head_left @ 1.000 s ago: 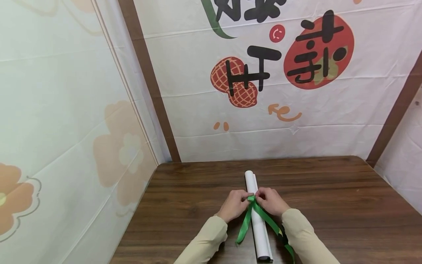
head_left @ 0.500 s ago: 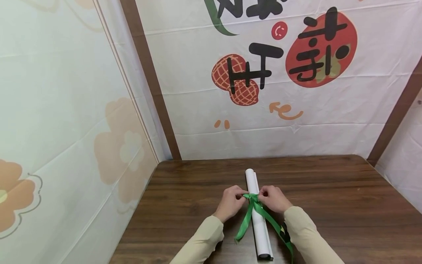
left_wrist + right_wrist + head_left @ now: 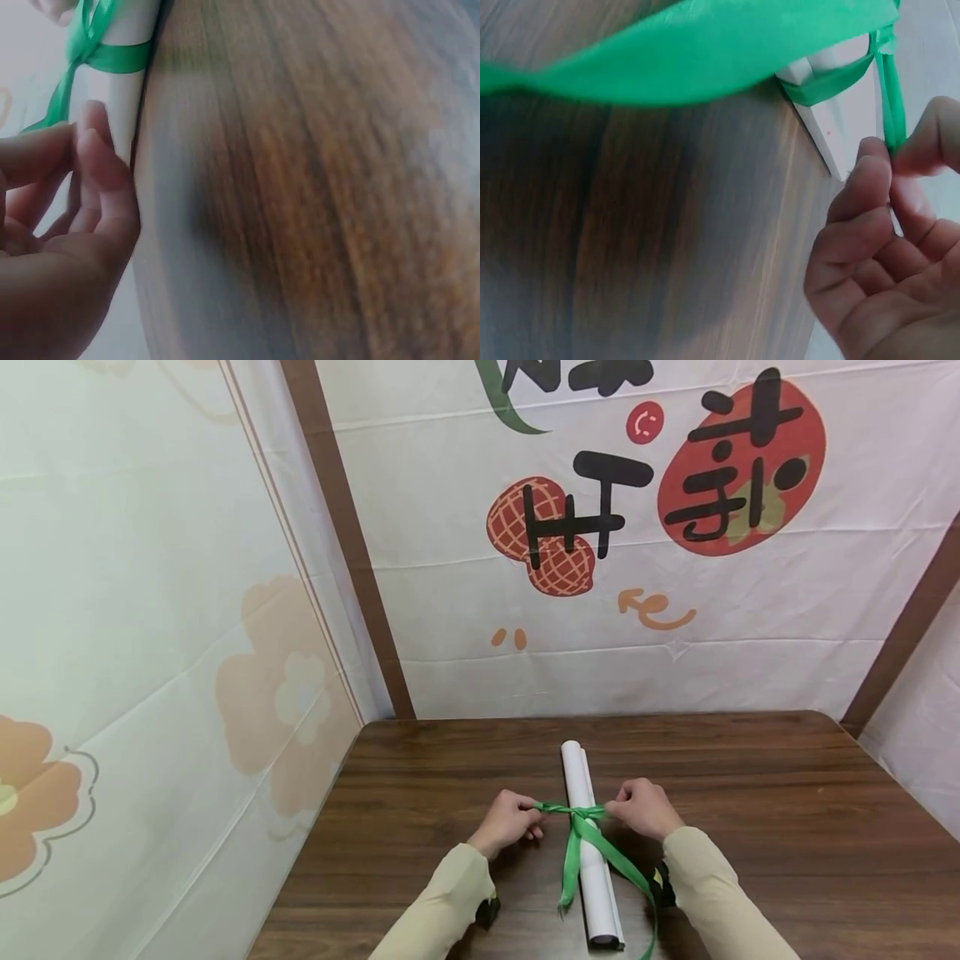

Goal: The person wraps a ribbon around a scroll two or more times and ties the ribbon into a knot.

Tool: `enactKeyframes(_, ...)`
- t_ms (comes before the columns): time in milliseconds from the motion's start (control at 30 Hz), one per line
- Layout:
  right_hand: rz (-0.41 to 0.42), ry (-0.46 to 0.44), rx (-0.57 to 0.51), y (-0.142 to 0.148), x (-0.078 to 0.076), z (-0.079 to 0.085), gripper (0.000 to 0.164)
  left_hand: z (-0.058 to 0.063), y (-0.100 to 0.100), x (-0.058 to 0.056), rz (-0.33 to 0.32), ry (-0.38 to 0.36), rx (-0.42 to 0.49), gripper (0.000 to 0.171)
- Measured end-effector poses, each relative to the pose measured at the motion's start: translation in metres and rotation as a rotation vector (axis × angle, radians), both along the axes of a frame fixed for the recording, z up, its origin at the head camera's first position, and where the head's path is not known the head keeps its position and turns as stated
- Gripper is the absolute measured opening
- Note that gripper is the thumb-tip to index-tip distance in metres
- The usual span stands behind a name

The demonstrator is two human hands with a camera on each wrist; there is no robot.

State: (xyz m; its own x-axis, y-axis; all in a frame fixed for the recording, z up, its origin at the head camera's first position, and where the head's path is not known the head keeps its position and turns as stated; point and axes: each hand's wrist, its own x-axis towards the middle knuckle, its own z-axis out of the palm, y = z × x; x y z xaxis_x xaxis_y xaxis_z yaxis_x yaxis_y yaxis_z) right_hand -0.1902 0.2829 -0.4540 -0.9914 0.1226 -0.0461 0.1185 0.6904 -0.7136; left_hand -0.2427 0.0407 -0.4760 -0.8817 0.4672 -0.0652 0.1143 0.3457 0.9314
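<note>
A white roll of paper (image 3: 597, 893) lies lengthwise on the brown table, a green ribbon (image 3: 611, 855) wrapped and knotted around its middle. My left hand (image 3: 508, 821) pinches one ribbon loop and holds it out to the left of the roll. On the other side, my right hand (image 3: 645, 808) pinches a second loop between thumb and fingertips. The knot (image 3: 77, 52) sits between both hands. Two loose tails hang from it toward me, the right one a broad band (image 3: 705, 52) in the right wrist view.
The dark wood table (image 3: 750, 827) stretches to both sides of the roll. A printed white cloth (image 3: 465, 602) hangs behind the table's far edge, and another cloth (image 3: 172, 693) with flowers hangs at the left. Dark straps (image 3: 662, 887) show at the wrists.
My hands have moved apart, left hand leftward and right hand rightward, drawing the two loops out sideways. The knot looks tighter, and the left tail has swung in against the roll.
</note>
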Motion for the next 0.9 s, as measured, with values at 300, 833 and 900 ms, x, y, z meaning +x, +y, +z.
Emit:
enactKeyframes(300,-0.046,-0.057,0.006,0.009,0.005,0.001,0.020,-0.002,-0.008,-0.004,-0.023,-0.197,0.050,0.017)
enactKeyframes(833,0.005,-0.051,-0.289,0.003,-0.001,-0.006,0.033,0.004,0.002,-0.005,0.039,-0.346,0.167,0.021)
enactKeyframes(900,-0.021,-0.026,-0.310,0.003,-0.003,-0.006,0.025,0.005,0.004,-0.005,0.076,-0.334,0.180,0.018)
